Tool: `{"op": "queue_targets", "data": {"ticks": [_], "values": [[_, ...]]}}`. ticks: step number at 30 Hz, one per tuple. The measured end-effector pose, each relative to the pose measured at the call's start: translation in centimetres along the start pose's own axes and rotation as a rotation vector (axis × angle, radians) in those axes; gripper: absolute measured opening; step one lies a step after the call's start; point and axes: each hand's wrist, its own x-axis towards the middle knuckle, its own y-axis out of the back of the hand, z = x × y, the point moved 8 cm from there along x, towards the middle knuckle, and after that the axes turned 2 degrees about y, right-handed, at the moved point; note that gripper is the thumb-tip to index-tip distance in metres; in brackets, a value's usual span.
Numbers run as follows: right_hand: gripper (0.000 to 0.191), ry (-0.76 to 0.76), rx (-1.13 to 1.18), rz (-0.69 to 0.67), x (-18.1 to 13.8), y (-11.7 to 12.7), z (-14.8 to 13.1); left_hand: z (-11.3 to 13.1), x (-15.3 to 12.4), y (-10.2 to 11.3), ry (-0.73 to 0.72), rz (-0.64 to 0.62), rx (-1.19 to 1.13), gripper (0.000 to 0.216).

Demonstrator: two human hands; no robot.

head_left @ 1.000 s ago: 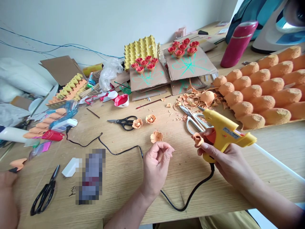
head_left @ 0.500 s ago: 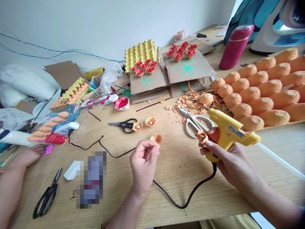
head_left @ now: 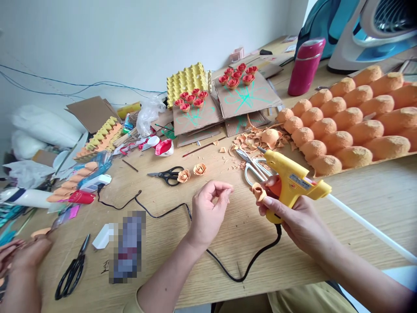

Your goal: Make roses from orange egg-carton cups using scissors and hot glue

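My left hand [head_left: 208,215] is over the middle of the table, thumb and fingertips pinched together. Anything between them is hidden or too small to see. My right hand [head_left: 301,219] grips a yellow hot glue gun [head_left: 286,174], its nozzle pointing up and left and a white glue stick [head_left: 368,224] protruding from its back. Between the thumb and fingers of that same hand sits a small orange egg-carton flower bud [head_left: 258,192]. Two orange carton flowers [head_left: 200,169] lie beyond my left hand, beside black-handled scissors [head_left: 167,174]. White-handled scissors [head_left: 252,167] lie behind the bud.
Orange egg trays [head_left: 352,126] stand at right, near carton scraps [head_left: 247,141] and a pink bottle [head_left: 306,67]. Red flowers top cardboard sheets [head_left: 247,98] at the back. The gun's black cord [head_left: 224,269] crosses the table. Another person's hand [head_left: 31,252] is at far left.
My left hand has shifted right, toward the bud. The open orange flower cup seen at its fingertips is no longer visible. The other person's hand has drawn back toward the lower left.
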Motion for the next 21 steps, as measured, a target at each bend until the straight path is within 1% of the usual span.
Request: {"op": "queue_targets", "data": {"ticks": [2,3,4,5,6,8,10,12,17,18,20,21], "values": [[0.03,0.021,0.006,-0.01,0.0,-0.2,-0.3,0.3,0.6,-0.3,-0.046,0.025,0.061,0.012],[0.031,0.029,0.013,-0.012,0.0,-0.2,-0.4,0.5,0.8,-0.5,-0.076,0.024,0.095,0.009],[0.032,0.033,0.02,-0.015,0.1,-0.3,-0.4,0.7,0.9,-0.8,-0.109,0.011,0.125,0.004],[0.033,0.031,0.028,-0.015,0.1,-0.3,-0.4,0.9,1.0,-1.1,-0.14,-0.009,0.147,0.004],[0.035,0.025,0.033,-0.012,0.1,-0.3,-0.3,1.0,1.1,-1.4,-0.163,-0.028,0.162,0.008],[0.036,0.009,0.031,-0.008,0.2,-0.3,-0.2,0.9,1.0,-1.4,-0.17,-0.029,0.177,0.008],[0.037,-0.001,0.017,-0.013,0.1,-0.3,-0.1,0.5,0.9,-1.1,-0.131,0.01,0.162,0.011],[0.037,-0.005,0.004,-0.015,0.1,-0.4,-0.1,-0.2,0.7,-0.7,-0.079,0.044,0.099,0.012],[0.035,-0.011,-0.026,-0.006,0.0,-0.4,-0.2,-2.3,0.1,-0.8,0.113,0.031,-0.167,0.013],[0.034,-0.012,-0.031,-0.003,0.1,-0.4,-0.1,-2.4,0.0,-0.8,0.132,0.026,-0.183,0.01],[0.032,-0.015,-0.043,0.002,0.1,-0.4,-0.1,-2.2,-0.3,-0.8,0.121,0.008,-0.155,0.005],[0.031,-0.016,-0.051,0.002,0.1,-0.4,0.0,-1.9,-0.5,-0.8,0.101,-0.007,-0.132,0.008]]}}
